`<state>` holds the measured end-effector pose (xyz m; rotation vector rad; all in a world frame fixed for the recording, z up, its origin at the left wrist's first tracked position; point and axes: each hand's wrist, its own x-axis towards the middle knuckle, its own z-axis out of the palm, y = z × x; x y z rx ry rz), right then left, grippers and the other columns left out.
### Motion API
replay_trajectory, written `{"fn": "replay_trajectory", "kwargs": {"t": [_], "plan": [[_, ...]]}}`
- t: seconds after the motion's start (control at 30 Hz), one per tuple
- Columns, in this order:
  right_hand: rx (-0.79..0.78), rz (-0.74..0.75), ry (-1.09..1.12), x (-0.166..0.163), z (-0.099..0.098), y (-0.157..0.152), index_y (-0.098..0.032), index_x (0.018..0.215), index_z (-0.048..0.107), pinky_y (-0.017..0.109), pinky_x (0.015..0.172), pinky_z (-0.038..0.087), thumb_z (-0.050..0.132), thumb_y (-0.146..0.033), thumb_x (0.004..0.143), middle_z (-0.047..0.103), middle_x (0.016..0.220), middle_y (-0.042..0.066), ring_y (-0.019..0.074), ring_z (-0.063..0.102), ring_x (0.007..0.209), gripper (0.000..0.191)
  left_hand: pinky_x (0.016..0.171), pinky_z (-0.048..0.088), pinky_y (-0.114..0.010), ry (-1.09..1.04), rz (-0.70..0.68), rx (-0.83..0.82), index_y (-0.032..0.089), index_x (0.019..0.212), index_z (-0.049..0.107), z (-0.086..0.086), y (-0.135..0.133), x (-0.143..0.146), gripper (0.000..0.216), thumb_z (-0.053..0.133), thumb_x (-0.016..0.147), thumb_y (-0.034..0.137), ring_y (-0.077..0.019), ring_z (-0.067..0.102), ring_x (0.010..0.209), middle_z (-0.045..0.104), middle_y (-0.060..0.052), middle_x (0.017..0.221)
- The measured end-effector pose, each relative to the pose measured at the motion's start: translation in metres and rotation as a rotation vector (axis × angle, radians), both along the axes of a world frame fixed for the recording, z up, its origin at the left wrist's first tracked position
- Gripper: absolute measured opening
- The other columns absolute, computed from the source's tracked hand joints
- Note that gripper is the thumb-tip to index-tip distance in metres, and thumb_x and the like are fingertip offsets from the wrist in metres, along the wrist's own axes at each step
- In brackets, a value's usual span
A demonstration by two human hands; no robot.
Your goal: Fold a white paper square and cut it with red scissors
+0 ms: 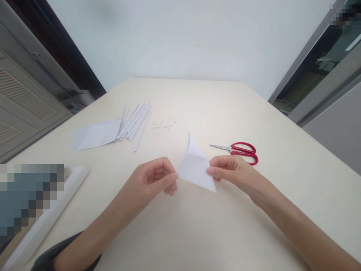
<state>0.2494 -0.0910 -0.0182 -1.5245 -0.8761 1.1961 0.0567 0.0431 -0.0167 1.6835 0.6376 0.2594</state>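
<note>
A small sheet of white paper (196, 165) is held up above the table between my two hands, its upper corner curling. My left hand (156, 176) pinches the paper's left corner between thumb and fingertips. At the opposite edge, my right hand (232, 171) grips it with thumb and fingers. Just behind my right hand lies a pair of scissors (244, 147) with red handles, the blades pointing left. The far handle loop shows fully, while the near one is partly covered by my hand.
White paper sheets (98, 134) lie at the left, beside several narrow folded paper strips (137, 120). Tiny paper scraps (163, 125) are scattered near the middle of the pale table (194, 99). A white-edged object (67, 199), partly pixelated, sits at the front left. A wall (191, 41) rises behind.
</note>
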Motion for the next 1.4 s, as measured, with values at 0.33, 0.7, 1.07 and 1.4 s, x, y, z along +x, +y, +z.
{"fn": "replay_trajectory", "kwargs": {"t": [0.33, 0.7, 1.07, 1.4], "plan": [[-0.001, -0.040, 0.024, -0.002, 0.004, 0.000, -0.018, 0.063, 0.065, 0.023, 0.063, 0.038, 0.070, -0.023, 0.077, 0.056, 0.064, -0.004, 0.0114, 0.050, 0.064, 0.016, 0.057, 0.045, -0.023, -0.019, 0.047, 0.028, 0.020, 0.068, 0.053, 0.003, -0.005, 0.001, 0.019, 0.061, 0.084, 0.026, -0.0111, 0.055, 0.057, 0.062, 0.004, 0.059], [-0.005, -0.053, -0.044, -0.001, 0.000, -0.001, -0.018, 0.062, 0.064, 0.025, 0.062, 0.034, 0.070, -0.026, 0.078, 0.054, 0.062, -0.004, 0.0115, 0.048, 0.063, 0.019, 0.059, 0.048, -0.021, -0.008, 0.013, 0.075, 0.020, 0.071, 0.054, 0.003, -0.004, -0.001, 0.018, 0.059, 0.087, 0.025, -0.0099, 0.058, 0.060, 0.063, 0.005, 0.061], [0.028, -0.054, -0.062, -0.005, 0.006, -0.001, -0.021, 0.080, 0.067, 0.026, 0.059, 0.037, 0.061, -0.029, 0.087, 0.052, 0.052, -0.004, 0.0131, 0.048, 0.057, 0.012, 0.061, 0.047, -0.026, -0.179, 0.013, 1.324, 0.021, 0.087, 0.059, -0.012, -0.006, -0.013, 0.015, 0.061, 0.083, 0.006, -0.0168, 0.066, 0.069, 0.071, -0.001, 0.076], [0.001, -0.011, 0.380, -0.010, 0.002, -0.005, -0.020, 0.093, 0.055, 0.026, 0.063, 0.050, 0.050, -0.052, 0.093, 0.067, 0.076, 0.003, 0.0137, 0.059, 0.064, 0.033, 0.077, 0.053, -0.031, -0.266, -0.028, 1.620, 0.022, 0.099, 0.062, -0.005, -0.012, -0.020, 0.027, 0.045, 0.090, 0.004, -0.0211, 0.070, 0.082, 0.074, -0.006, 0.085]]}}
